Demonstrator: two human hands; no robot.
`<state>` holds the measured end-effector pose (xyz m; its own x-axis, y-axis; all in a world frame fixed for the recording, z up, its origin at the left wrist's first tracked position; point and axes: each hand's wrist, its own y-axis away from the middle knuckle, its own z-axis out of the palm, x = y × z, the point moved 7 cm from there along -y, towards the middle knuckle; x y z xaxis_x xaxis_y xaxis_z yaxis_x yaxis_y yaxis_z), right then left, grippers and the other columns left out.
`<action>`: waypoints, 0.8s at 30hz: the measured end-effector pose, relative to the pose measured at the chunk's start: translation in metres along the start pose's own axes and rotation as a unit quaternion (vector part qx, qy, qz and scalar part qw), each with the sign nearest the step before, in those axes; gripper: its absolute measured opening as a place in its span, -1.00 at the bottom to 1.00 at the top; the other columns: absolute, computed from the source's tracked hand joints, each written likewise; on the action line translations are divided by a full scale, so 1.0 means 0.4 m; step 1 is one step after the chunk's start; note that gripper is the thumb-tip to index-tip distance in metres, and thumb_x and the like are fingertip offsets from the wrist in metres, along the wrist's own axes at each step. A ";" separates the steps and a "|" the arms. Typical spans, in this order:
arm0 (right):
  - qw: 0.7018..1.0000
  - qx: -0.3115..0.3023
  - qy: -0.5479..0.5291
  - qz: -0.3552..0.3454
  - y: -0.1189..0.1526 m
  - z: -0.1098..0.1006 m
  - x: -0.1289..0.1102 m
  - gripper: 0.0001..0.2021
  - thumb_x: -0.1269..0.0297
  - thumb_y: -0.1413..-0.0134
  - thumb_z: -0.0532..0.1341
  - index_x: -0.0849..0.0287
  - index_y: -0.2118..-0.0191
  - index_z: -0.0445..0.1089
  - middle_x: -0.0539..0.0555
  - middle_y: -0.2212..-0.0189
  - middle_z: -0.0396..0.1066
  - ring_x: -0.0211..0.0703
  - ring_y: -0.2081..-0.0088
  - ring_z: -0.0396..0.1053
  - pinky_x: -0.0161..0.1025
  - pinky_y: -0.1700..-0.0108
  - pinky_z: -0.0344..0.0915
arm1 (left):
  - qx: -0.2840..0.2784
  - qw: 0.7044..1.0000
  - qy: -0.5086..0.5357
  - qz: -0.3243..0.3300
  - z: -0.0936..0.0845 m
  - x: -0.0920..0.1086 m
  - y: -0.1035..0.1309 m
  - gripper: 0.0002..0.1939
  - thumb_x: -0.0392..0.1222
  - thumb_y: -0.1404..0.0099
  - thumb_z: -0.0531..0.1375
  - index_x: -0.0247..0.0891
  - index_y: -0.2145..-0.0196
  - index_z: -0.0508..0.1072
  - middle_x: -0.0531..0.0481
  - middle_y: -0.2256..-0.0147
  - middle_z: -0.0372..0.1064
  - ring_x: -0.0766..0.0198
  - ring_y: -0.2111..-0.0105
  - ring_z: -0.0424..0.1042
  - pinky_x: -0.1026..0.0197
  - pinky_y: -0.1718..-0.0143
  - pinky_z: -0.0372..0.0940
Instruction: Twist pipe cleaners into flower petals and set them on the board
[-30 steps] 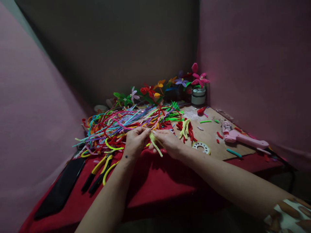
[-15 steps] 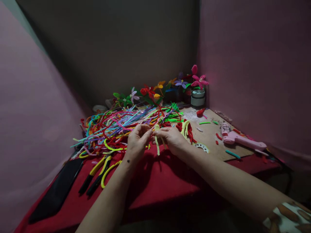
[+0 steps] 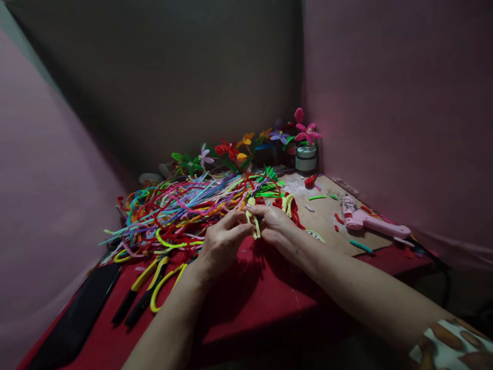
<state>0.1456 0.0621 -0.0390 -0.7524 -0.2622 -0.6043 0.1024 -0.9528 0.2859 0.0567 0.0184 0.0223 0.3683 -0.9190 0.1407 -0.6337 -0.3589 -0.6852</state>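
A pale yellow pipe cleaner point(image 3: 251, 203), bent double with its two ends hanging down, is between my hands above the front of the table. My right hand point(image 3: 271, 221) pinches it near the upper part with thumb and finger. At its lower legs my left hand point(image 3: 227, 239) is closed, the fingertips touching the strand; part of them is hidden behind the thumb. Just beyond my right hand lie more bent pipe cleaners, a pale yellow one point(image 3: 287, 204) and several red ones point(image 3: 296, 213).
A heap of coloured pipe cleaners point(image 3: 185, 200) covers the left back. Yellow-handled pliers point(image 3: 144, 288), scissors point(image 3: 157, 298) and a black phone-like slab point(image 3: 77, 318) lie at left. On the board point(image 3: 327, 234) rests a pink glue gun point(image 3: 377, 223). Fuzzy flowers point(image 3: 307, 133) and a jar point(image 3: 306, 159) stand behind.
My left hand has moved in to the hanging legs of the yellow pipe cleaner, which now lie closer together. The camera view has shifted slightly, moving the table contents left.
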 end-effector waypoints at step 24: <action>0.934 -0.055 0.291 -0.198 0.038 0.030 -0.032 -0.82 0.36 0.25 0.12 0.23 0.74 0.22 -0.12 0.82 0.05 -0.41 0.69 -0.04 -0.36 0.61 -0.11 | -0.030 0.987 -0.079 -0.140 -0.030 -0.024 -0.017 -0.87 -0.36 -0.18 0.05 -0.29 0.40 0.40 -0.05 0.40 0.35 0.29 0.37 0.36 0.27 0.31 0.24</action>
<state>0.1489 0.0527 -0.0178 -0.2670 0.1051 -0.9580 -0.0186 -0.9944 -0.1039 0.0494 0.0276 0.0339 0.6331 -0.7470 0.2027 -0.5297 -0.6091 -0.5903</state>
